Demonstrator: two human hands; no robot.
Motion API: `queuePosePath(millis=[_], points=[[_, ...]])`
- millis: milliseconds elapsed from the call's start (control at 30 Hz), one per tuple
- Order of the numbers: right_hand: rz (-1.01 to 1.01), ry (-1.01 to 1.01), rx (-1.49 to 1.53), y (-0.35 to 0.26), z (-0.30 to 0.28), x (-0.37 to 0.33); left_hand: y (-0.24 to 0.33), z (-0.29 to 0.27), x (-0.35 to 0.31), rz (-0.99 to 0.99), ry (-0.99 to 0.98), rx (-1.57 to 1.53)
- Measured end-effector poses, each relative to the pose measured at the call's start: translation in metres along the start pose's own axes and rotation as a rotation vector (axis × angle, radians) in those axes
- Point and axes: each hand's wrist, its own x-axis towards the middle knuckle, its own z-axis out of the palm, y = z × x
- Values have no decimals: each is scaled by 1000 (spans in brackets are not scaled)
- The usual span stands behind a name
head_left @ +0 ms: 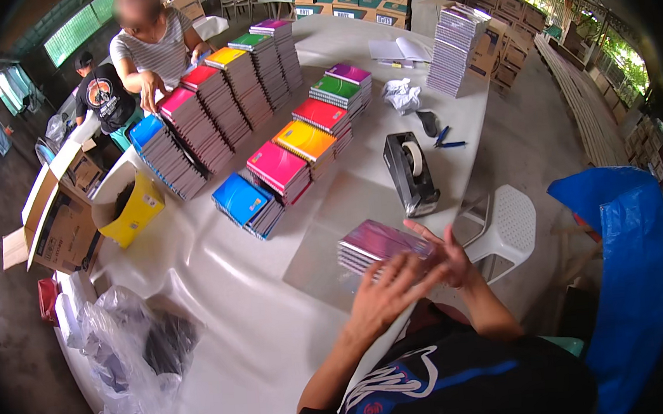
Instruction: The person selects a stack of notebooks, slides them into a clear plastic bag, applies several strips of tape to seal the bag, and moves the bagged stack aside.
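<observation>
A short bundle of spiral notebooks, purple on top with a glossy, clear-wrap look, lies close in front of me on a clear sheet at the table's near edge. My left hand reaches over the bundle's near side, fingers stretched out and slightly blurred; it seems to touch the wrap. At the bundle's right end is my right hand, its fingers spread and thumb raised. Neither hand grips anything visible. Just beyond stands a black tape dispenser with a roll of tape.
Colourful notebook stacks run in two rows, with a person touching the far row. To the right are blue-handled cutters, crumpled paper, a tall notebook stack and a white chair. Plastic film lies left.
</observation>
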Motion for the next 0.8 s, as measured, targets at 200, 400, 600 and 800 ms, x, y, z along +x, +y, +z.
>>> queuePosePath(millis=[200,400,600,800], points=[[-212,128,-335,-74,-17,-7,12,-17,96,176,127,-578],[-502,283,-303,-199,-112,-18,27,-4,212,461,733,-1147],[-570,431,-529,-347,-219,-9,14,26,304,454,519,-1077],[-471,441,-726,-444,-322,52,24,37,349,360,620,-924]])
